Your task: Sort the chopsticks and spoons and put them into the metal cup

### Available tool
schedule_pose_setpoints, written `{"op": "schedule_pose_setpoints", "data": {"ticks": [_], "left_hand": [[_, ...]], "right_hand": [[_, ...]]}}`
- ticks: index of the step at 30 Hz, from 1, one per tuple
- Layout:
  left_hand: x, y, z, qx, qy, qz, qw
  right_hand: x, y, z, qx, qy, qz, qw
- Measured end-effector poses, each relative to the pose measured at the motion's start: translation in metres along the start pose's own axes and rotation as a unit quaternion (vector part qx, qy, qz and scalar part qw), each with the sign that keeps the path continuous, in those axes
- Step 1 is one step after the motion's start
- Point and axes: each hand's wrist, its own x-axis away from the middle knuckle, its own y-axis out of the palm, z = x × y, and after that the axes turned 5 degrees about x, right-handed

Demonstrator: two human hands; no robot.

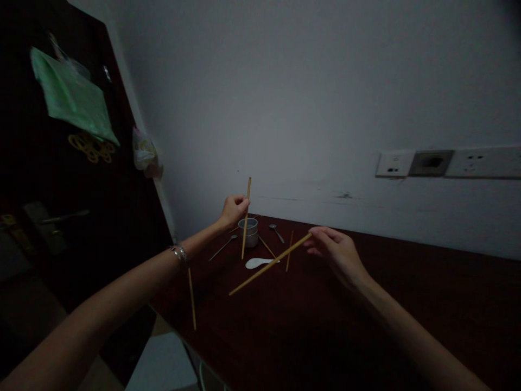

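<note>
My left hand (236,209) pinches a wooden chopstick (245,233), which hangs nearly upright in front of a grey metal cup (252,237). Between the fingers of my right hand (331,247) is the end of another chopstick (252,277), slanting down to the left. A white spoon (255,263) lies on the dark red table (345,336), partly crossed by that chopstick. Metal spoons lie left (223,247) and right (278,233) of the cup. More sticks rest on the table, one reddish (289,252), one behind the white spoon (266,246) and one at the left edge (192,301).
A pale wall (285,108) with sockets (472,163) stands behind the table. On the left is a dark door (122,212) with a green cloth bag (75,98) hanging on it. Something white (165,364) stands below the table's left edge.
</note>
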Motion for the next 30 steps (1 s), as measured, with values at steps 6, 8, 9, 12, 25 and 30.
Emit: {"op": "schedule_pose_setpoints", "data": {"ticks": [6,8,9,12,25,30], "left_hand": [[0.029,0.071,0.062,0.106,0.058,-0.215,0.969],[0.041,0.095,0.075,0.137,0.057,-0.261,0.954],[0.046,0.106,0.079,0.154,0.054,-0.274,0.948],[0.057,0.136,0.087,0.19,0.055,-0.282,0.939],[0.075,0.215,0.08,0.347,-0.043,-0.306,0.886],[0.075,0.225,0.076,0.354,-0.044,-0.321,0.877]], "right_hand": [[0.0,-0.032,-0.029,0.05,-0.033,0.084,0.995],[-0.001,-0.045,-0.034,0.077,-0.044,0.101,0.991],[-0.002,-0.051,-0.035,0.09,-0.049,0.106,0.989],[-0.005,-0.068,-0.037,0.107,-0.056,0.126,0.985],[-0.021,-0.11,-0.026,0.049,-0.029,0.133,0.989],[-0.025,-0.117,-0.023,0.049,-0.027,0.139,0.989]]}}
